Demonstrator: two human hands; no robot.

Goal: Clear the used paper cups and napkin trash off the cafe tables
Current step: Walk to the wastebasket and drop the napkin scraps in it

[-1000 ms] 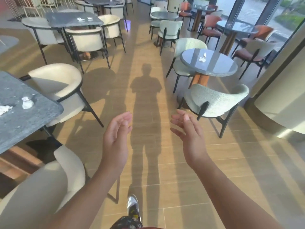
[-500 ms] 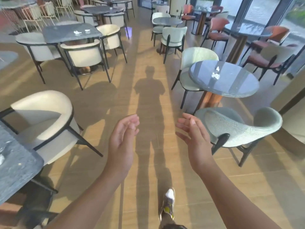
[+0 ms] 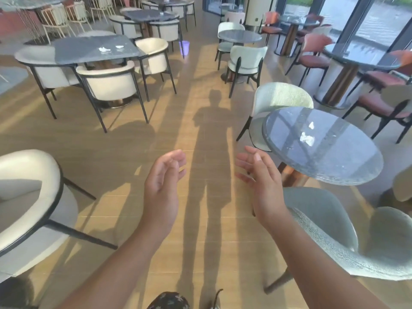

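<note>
The table has drawn close on the right, crumpled napkins near its middle. The left hand and right hand remain empty, fingers loose, so pickup likely comes next.

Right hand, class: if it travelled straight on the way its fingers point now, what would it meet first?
Probably nothing close: the right hand points forward, slightly left, over wooden floor. The round dark glossy table lies to its right, off that line, though depth is unclear.

Cafe: many tables and chairs
</note>
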